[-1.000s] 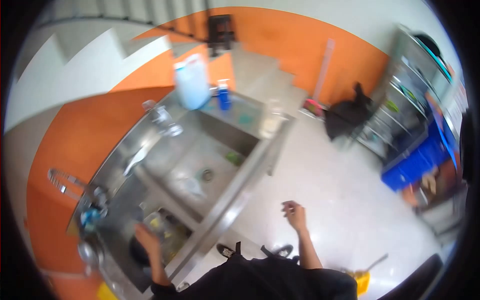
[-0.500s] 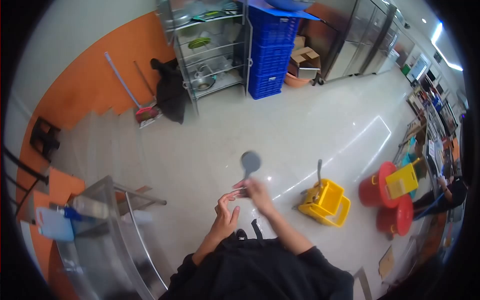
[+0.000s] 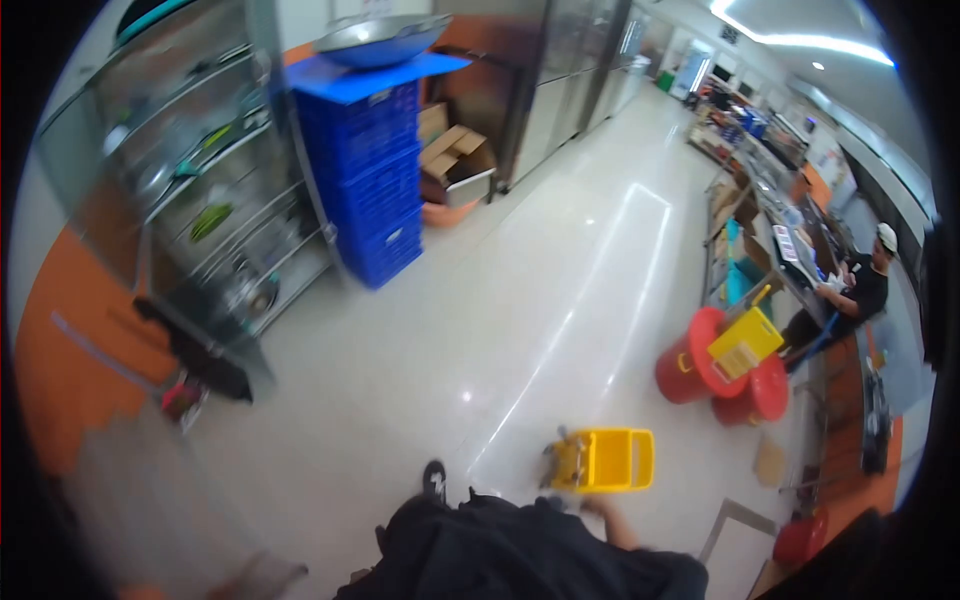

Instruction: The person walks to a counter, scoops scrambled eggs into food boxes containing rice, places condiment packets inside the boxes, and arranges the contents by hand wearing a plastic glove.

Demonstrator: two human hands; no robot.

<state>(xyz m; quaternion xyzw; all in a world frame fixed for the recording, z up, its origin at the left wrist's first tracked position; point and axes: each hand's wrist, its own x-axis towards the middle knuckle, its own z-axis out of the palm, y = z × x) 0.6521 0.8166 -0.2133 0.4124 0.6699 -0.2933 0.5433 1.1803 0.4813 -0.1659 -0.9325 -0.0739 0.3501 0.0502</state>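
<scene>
Blue crates (image 3: 382,188) — three; paired red bins (image 3: 682,370) — two; yellow mop bucket (image 3: 572,462), one; co-worker (image 3: 868,292), one.

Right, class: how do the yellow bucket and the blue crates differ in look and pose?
The bucket stands singly, while the crates are stacked.
The bucket is low; the crates make a taller pile.
The bucket's top is open, whereas the crates are topped by a blue sheet bearing a wide bowl.
Both stand on the floor.
</scene>
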